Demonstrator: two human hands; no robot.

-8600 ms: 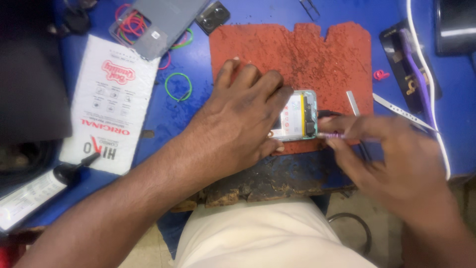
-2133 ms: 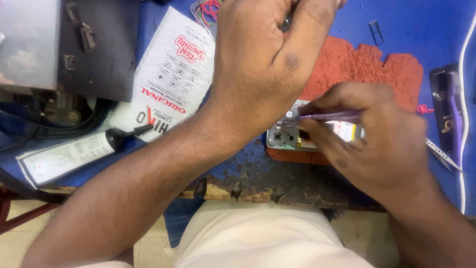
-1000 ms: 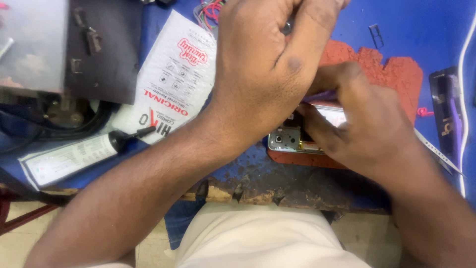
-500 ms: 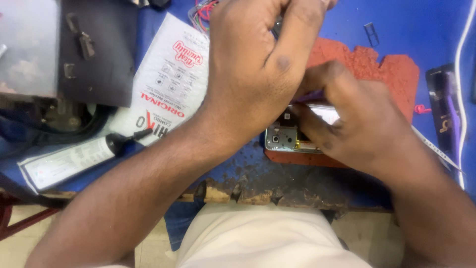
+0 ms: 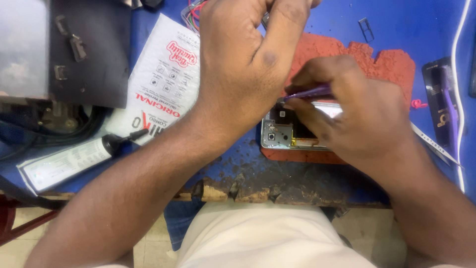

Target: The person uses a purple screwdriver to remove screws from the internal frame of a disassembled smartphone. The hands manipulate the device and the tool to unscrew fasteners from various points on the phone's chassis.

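An opened phone body (image 5: 283,133) with its inner parts bare lies on a worn red mat (image 5: 386,64) near the blue bench's front edge. My right hand (image 5: 357,114) rests over the phone's right part and pinches a thin purple tool (image 5: 308,92), its tip pointing left over the phone's top edge. My left hand (image 5: 243,59) is raised above the phone's left end, fingers curled toward the top of the view around something small and dark that I cannot make out. Most of the phone is hidden under both hands.
A white printed packet (image 5: 161,94) and a glue tube (image 5: 74,159) lie left of the phone. A dark box (image 5: 89,49) sits at the far left. Tweezers (image 5: 436,149), a purple tool in a black tray (image 5: 446,109), a white cable (image 5: 458,99) and a small tray part (image 5: 366,31) lie right.
My right hand has kept the purple tool at the phone's top edge, shifting slightly left. My left hand rose off the phone 8.6 s ago and stays lifted above it.
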